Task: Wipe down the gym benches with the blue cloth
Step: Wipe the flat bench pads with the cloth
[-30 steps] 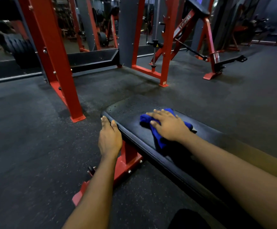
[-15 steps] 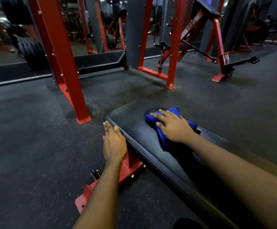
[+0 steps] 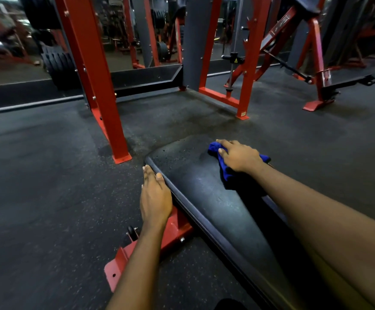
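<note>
From the head camera, the black padded tabletop (image 3: pixel 204 198) of the gym bench (image 3: pixel 231 240) runs from the lower right toward the middle of the view, its rounded far end pointing at the racks. The blue cloth (image 3: pixel 225 173) lies bunched on that tabletop near its far right edge. The right hand (image 3: pixel 240 156) lies flat on top of the cloth, fingers stretched forward and slightly spread, pressing it down rather than closing round it; blue folds show ahead of the fingertips, beside the wrist and under the palm. The left hand (image 3: pixel 155 198) rests along the tabletop's left rim near the far end, fingers straight and together, with the thumb laid on the rim's upper edge and nothing in its grasp. Both forearms reach in from the bottom of the view, the right one crossing above the pad. Under the left forearm the bench's red steel foot (image 3: pixel 124 262) sits on the dark speckled floor (image 3: pixel 48 186), with a small black wheel (image 3: pixel 131 232) beside it. Beyond the bench a red upright post (image 3: pixel 92 74) is bolted to the floor, a second red rack frame (image 3: pixel 249 63) stands further right, and black weight plates (image 3: pixel 57 63) are stacked behind the post.
</note>
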Tool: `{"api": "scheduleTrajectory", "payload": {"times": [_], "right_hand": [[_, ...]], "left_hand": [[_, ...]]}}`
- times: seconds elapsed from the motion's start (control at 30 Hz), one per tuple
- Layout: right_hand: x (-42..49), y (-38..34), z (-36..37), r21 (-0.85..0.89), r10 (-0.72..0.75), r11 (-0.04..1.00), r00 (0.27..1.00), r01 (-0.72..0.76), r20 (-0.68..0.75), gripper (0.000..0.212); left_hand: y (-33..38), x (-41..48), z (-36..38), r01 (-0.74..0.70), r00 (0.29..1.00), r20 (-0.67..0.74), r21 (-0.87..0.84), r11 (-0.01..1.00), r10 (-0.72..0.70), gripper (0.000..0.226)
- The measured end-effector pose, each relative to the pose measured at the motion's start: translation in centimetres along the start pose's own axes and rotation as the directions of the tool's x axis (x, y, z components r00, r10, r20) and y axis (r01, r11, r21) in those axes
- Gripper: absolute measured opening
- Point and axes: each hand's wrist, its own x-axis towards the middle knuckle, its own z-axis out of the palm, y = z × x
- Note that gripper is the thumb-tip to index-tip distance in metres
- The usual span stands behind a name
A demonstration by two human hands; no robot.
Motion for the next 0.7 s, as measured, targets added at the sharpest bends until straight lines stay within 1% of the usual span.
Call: {"api": "scheduleTrajectory", "payload": {"times": [0.07, 0.17, 0.2, 0.23, 0.27, 0.37, 0.5, 0.57, 0.7], "right_hand": [[1.3, -0.2, -0.1, -0.012, -0.013, 1.000, 1.000, 0.013, 0.006, 0.048], [4.4, -0.4, 0.2, -0.005, -0.043, 0.999, 0.998, 0.044, 0.035, 0.048], [5.3, -0.7, 0.3, -0.006, -0.063, 0.998, 0.997, 0.064, 0.035, 0.049], [6.2, -0.9, 0.4, -0.006, -0.085, 0.996, 0.996, 0.085, 0.035, 0.049], [7.3, -1.3, 0.5, -0.006, -0.110, 0.994, 0.993, 0.110, 0.036, 0.049], [9.7, -2.4, 0.6, 0.006, -0.154, 0.988, 0.987, 0.154, 0.051, 0.049], [12.0, -4.5, 0.8, -0.002, -0.201, 0.979, 0.977, 0.202, 0.070, 0.046], [12.5, -5.8, 0.7, -0.015, -0.263, 0.964, 0.961, 0.265, 0.091, 0.044], [11.0, -7.7, 1.5, -0.014, -0.412, 0.911, 0.910, 0.413, 0.053, 0.040]], "left_hand": [[0.0, 0.3, -0.1, 0.017, 0.998, -0.062, 0.000, 1.000, -0.017, 0.049], [0.0, 2.1, -0.6, 0.011, 0.957, -0.290, -0.022, 1.000, -0.017, 0.035], [0.0, 3.0, -0.9, 0.009, 0.945, -0.326, -0.037, 0.999, -0.021, 0.032], [-0.3, 4.1, -1.0, 0.014, 0.943, -0.332, -0.051, 0.999, -0.030, 0.032], [-0.5, 5.2, -0.9, 0.024, 0.948, -0.316, -0.072, 0.997, -0.046, 0.032], [-0.9, 6.9, -0.4, 0.030, 0.977, -0.205, -0.130, 0.991, -0.056, 0.035], [-1.9, 6.9, -0.3, 0.034, 0.987, -0.154, -0.147, 0.989, -0.057, 0.037], [-2.2, 7.1, -0.5, 0.060, 0.992, -0.101, -0.156, 0.986, -0.076, 0.037], [-2.0, 7.3, -1.2, 0.075, 0.997, 0.003, -0.118, 0.990, -0.075, 0.039]]}}
